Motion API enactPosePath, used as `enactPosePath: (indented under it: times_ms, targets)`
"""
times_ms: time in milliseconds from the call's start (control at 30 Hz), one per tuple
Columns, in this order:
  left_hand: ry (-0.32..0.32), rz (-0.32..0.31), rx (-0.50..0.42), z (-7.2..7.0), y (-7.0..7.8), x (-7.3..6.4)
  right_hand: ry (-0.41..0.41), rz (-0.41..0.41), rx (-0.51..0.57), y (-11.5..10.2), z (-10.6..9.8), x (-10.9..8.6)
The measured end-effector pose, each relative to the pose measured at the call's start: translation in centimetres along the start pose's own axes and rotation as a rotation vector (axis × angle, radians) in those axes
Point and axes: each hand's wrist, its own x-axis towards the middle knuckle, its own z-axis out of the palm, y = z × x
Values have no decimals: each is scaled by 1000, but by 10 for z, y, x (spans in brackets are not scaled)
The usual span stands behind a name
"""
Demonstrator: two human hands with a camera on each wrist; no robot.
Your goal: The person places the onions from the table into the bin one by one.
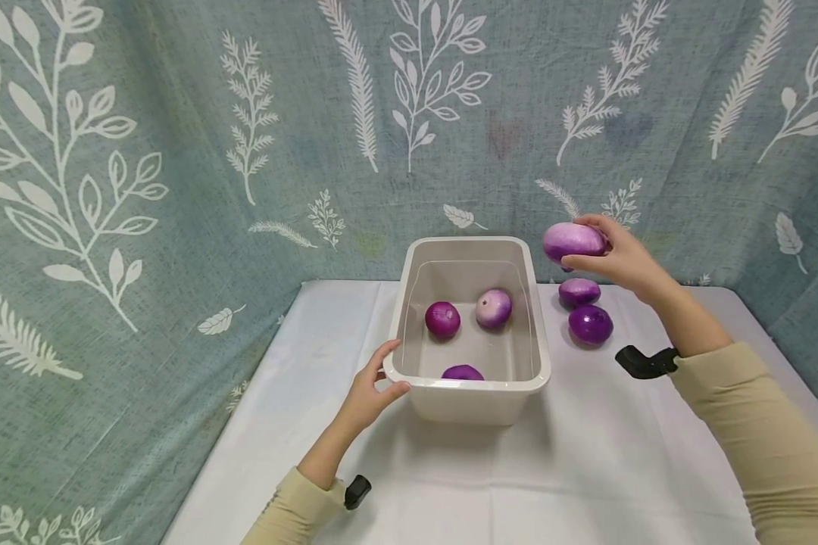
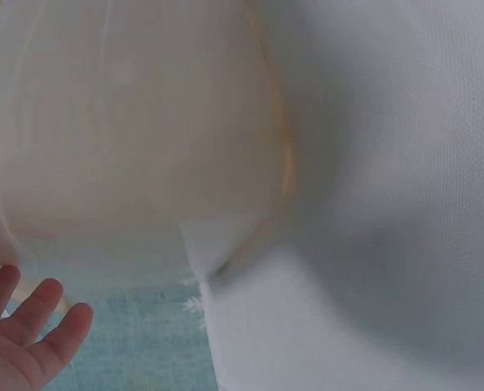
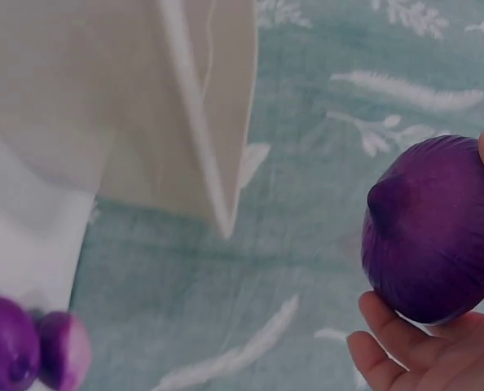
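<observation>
My right hand (image 1: 620, 253) grips a large purple onion (image 1: 572, 241), held up at the right of a beige plastic bin (image 1: 477, 406). In the right wrist view the fingers support this onion (image 3: 437, 232), its pointed tip facing left. My left hand (image 1: 364, 393) holds the bin's near left corner, thumb at the front rim and fingers at the left rim. Inside the bin lie a dark purple onion (image 1: 442, 319), a paler purple-and-white onion (image 1: 494, 309) and a third onion (image 1: 463, 372), partly hidden behind the front wall.
Two more purple onions, a flatter one (image 1: 579, 292) and a rounder one (image 1: 590, 325), sit on the white-covered table (image 1: 586, 454) right of the bin. A green leaf-patterned cloth (image 1: 198, 151) hangs behind and beside the table. Each wrist carries a black strap mount (image 1: 644, 363).
</observation>
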Motion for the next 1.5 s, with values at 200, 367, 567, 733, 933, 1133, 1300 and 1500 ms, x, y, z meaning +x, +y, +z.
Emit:
enactPosePath:
  times_ms: [200,367,567,733,933,1133,1300,1500]
  targets:
    - [3,9,-5,0,0,1,-31,-24,27,-15,15,8]
    - [2,13,-7,0,0,1,-58,-50,53,-22,28,14]
    - [2,32,-11,1,-4,2,-55,-76,27,-30,46,18]
    - [13,27,0,4,-27,7,-75,-97,-14,-34,61,22]
    - [19,45,-7,6,-40,8,-107,-107,-43,-38,77,26]
    - [17,41,-8,6,-36,8,-153,-157,-59,-41,89,27]
    - [11,28,-36,3,-16,3,-197,-179,-47,-42,95,27]
    - [13,31,-11,1,2,-1,-222,-159,-64,-40,93,27]
